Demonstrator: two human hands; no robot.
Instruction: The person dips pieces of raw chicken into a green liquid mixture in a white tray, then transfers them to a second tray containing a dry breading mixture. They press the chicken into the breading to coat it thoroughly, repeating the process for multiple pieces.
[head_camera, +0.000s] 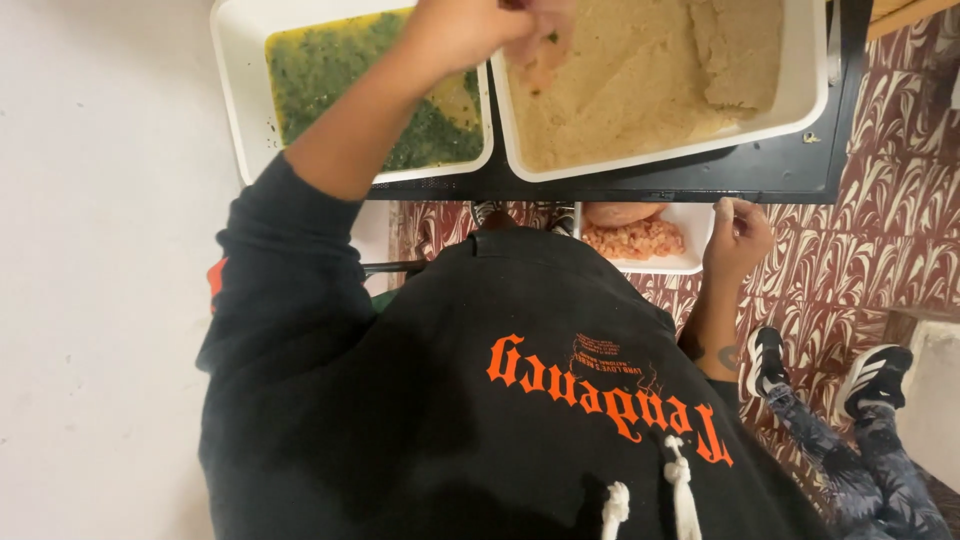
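head view: coating a piece in crumbs

head view, all from above. left hand (520, 25) at 12 o'clock, fingers pinched around a pale, soft piece (545, 55) over the crumb tray (800, 100); it looks limp and slippery, best held by its edges. right hand (738, 235) at 3 o'clock, curled closed on the rim of a small meat tray (697, 225). green egg-wash tray (240, 60) sits at 11 o'clock; another person's shoes (765, 360) at 4 o'clock.

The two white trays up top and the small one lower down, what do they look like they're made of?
The tray with green mixture and the tray with beige crumbs look like smooth white plastic or enamelled metal: thick rounded rims with a slight sheen; which one is hard to tell. The small tray, held at its edge by the right hand, looks like thin white foam or plastic, matte.
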